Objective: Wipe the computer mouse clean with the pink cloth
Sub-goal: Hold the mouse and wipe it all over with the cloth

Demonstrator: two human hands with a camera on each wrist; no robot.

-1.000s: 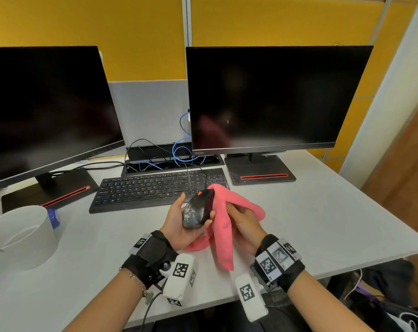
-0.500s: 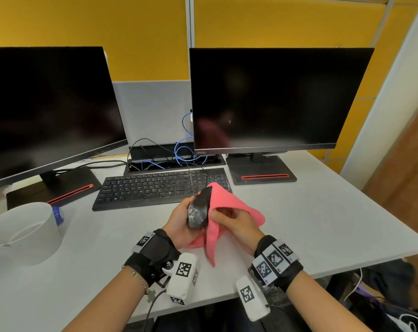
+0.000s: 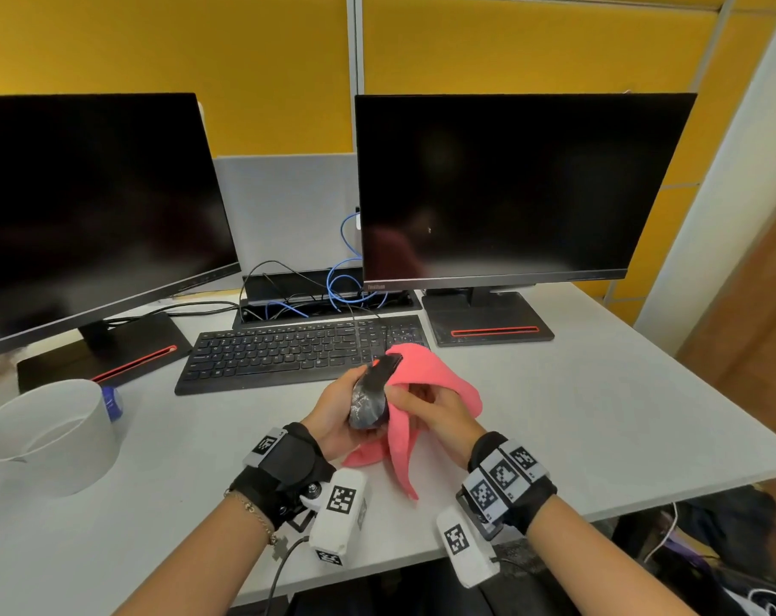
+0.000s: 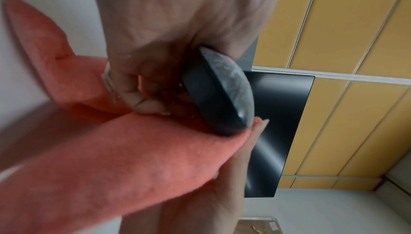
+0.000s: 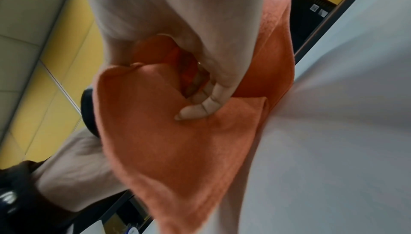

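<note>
1. The left hand (image 3: 337, 409) is now holding the computer mouse (image 3: 370, 395) turned up on its edge, where a second ago the mouse was lying flatter in the palm with its top facing up. The fingers are curling around its body from the left.

2. The right hand (image 3: 430, 413) is gripping the pink cloth (image 3: 439, 380), fingers curled into its folds, and is pressing a fold against the mouse's right side. A second ago the cloth was hanging beside the mouse.

3. In my judgement the wiping is moving from the top shell to the side and underside, so the task is well under way but not finished.

4. The mouse is being held above the desk (image 3: 599, 415), just in front of the keyboard (image 3: 288, 349), with the cloth's tail hanging down to the desk surface.

5. The mouse is looking dark and glossy, with a greyish, smeary film showing across its curved shell in the left wrist view (image 4: 231, 83). Its cable is running back toward the keyboard.
</note>
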